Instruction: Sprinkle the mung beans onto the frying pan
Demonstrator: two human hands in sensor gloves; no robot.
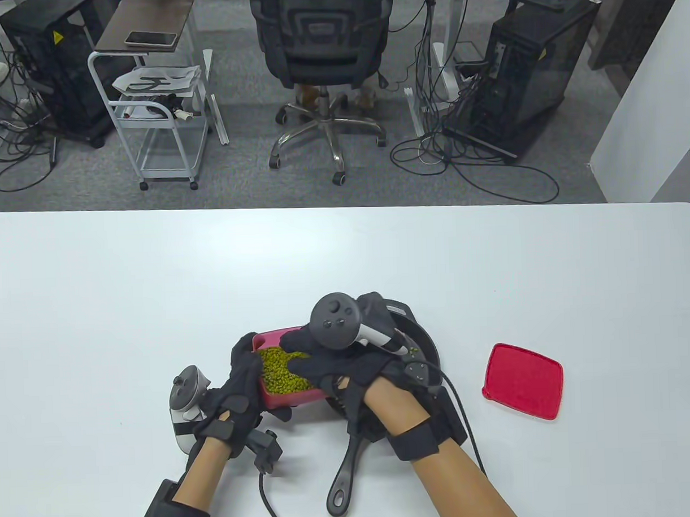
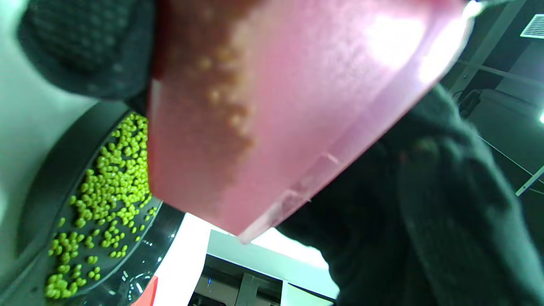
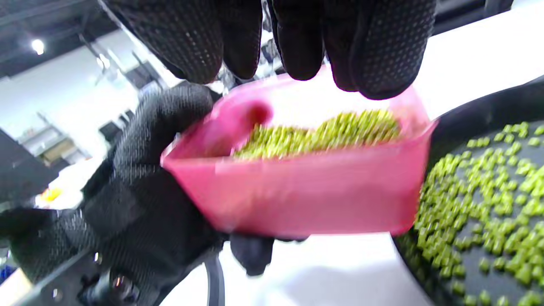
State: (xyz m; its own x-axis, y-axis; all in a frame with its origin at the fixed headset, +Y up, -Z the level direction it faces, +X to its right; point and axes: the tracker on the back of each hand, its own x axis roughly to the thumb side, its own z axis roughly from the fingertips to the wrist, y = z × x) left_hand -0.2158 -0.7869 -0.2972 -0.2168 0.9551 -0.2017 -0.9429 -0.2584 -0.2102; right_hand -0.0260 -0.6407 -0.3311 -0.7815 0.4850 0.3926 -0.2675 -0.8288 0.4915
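Note:
My left hand [image 1: 244, 381] grips a pink container [image 1: 279, 399] of mung beans [image 1: 281, 374], tilted beside the black frying pan [image 1: 426, 340]. My right hand [image 1: 297, 350] reaches over the container, fingertips [image 3: 365, 51] hanging just above the beans [image 3: 323, 131], with nothing visibly held. In the right wrist view the left hand [image 3: 148, 191] wraps the container's [image 3: 306, 195] left end. Many beans [image 3: 488, 191] lie scattered in the pan [image 3: 480, 110]. The left wrist view shows the container's underside [image 2: 276, 106] above the pan [image 2: 46, 170] and its beans [image 2: 110, 187].
The pan's handle [image 1: 344, 473] points toward the table's near edge between my forearms. The container's red lid [image 1: 524, 389] lies flat on the white table [image 1: 154, 288] to the right of the pan. Glove cables trail near the front edge.

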